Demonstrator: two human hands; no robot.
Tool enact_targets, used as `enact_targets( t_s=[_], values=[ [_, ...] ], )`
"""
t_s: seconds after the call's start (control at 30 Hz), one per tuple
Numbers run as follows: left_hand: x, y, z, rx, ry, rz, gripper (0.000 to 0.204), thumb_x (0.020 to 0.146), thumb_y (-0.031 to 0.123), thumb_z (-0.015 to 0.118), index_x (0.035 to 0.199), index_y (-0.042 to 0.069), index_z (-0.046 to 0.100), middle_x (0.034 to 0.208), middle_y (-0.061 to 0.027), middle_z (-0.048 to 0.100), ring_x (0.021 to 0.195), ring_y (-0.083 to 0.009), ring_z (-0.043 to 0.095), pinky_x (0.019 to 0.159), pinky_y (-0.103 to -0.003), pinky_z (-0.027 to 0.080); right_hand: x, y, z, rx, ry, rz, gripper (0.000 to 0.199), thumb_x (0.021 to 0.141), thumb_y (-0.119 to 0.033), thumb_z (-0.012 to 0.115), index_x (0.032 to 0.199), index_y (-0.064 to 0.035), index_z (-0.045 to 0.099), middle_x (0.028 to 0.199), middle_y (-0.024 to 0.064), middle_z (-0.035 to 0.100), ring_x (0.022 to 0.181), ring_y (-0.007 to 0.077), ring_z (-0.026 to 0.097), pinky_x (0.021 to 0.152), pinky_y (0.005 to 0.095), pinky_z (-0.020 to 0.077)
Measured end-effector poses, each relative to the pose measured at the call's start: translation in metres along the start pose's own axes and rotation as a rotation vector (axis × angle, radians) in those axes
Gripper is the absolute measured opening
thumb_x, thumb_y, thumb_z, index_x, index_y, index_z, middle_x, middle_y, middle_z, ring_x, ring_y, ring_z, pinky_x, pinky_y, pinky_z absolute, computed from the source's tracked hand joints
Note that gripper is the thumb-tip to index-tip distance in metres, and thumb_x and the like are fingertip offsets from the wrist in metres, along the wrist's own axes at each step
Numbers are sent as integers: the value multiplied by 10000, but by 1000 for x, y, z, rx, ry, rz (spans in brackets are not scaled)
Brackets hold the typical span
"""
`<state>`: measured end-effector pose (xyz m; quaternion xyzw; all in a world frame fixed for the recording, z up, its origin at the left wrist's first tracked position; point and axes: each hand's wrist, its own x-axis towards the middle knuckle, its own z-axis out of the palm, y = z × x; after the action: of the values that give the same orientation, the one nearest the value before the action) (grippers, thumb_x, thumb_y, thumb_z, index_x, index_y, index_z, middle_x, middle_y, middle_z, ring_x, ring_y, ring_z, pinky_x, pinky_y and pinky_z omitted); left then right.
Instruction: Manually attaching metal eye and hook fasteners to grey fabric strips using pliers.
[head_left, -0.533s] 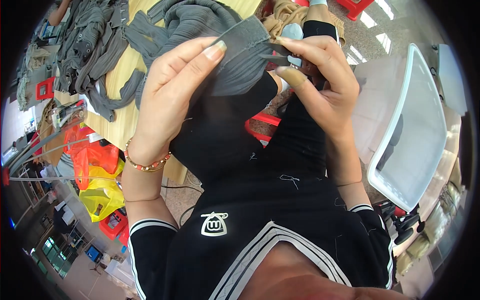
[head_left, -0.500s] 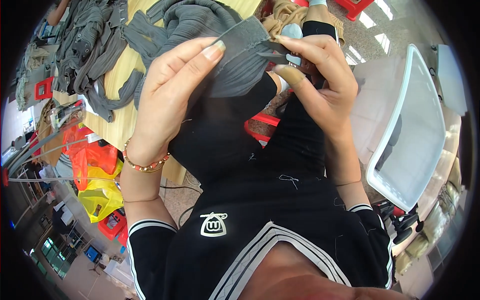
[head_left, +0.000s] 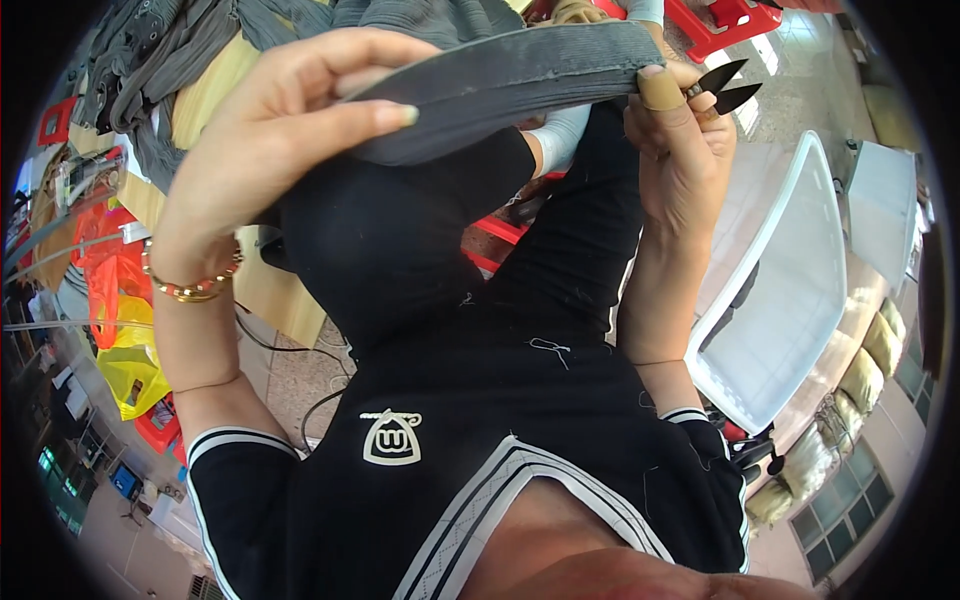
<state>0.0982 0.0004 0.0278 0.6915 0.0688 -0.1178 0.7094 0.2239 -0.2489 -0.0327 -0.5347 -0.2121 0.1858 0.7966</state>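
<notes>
The ribbed edge of a grey knit garment (head_left: 530, 68) is stretched in a long band between my hands, above my lap. My left hand (head_left: 270, 125) is closed on its left part, thumb in front and fingers partly hidden behind the fabric. At the band's right end, my right hand (head_left: 685, 150) pinches the corner under a thumb with a tan covering on its tip. That same hand also holds small dark thread snips (head_left: 735, 88). Their two blades stand apart and point right, away from the fabric.
More grey knit garments (head_left: 165, 75) lie on the wooden table (head_left: 215, 90) at the upper left. A white plastic bin (head_left: 790, 300) stands at my right. Red (head_left: 105, 265) and yellow (head_left: 135, 350) plastic bags hang at the left. Red stools (head_left: 715, 30) stand beyond and below.
My hands have moved apart, drawing the grey edge out into a long band. The snips, close to the fabric before, now point away to the right. The view has shifted slightly.
</notes>
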Motion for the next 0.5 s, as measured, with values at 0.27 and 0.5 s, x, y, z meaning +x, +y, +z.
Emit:
enact_targets(
  t_s=[0.27, 0.5],
  values=[
    [-11, -14, -52, 144, 56, -104, 318, 899, 77, 645, 1207, 1, 617, 1031, -11, 680, 917, -47, 612, 858, -182, 459, 3, 7, -23, 191, 123, -16, 154, 921, -67, 626, 1044, 24, 652, 719, -41, 507, 554, 15, 376, 480, 169, 287],
    [-19, -3, -48, 212, 99, -95, 257, 923, 142, 618, 1133, -3, 652, 984, -10, 677, 890, -51, 613, 835, -187, 463, 1, -1, -51, 150, 187, -46, 101, 923, -84, 629, 986, -6, 645, 668, -47, 440, 567, 48, 346, 487, 182, 274]
  ],
)
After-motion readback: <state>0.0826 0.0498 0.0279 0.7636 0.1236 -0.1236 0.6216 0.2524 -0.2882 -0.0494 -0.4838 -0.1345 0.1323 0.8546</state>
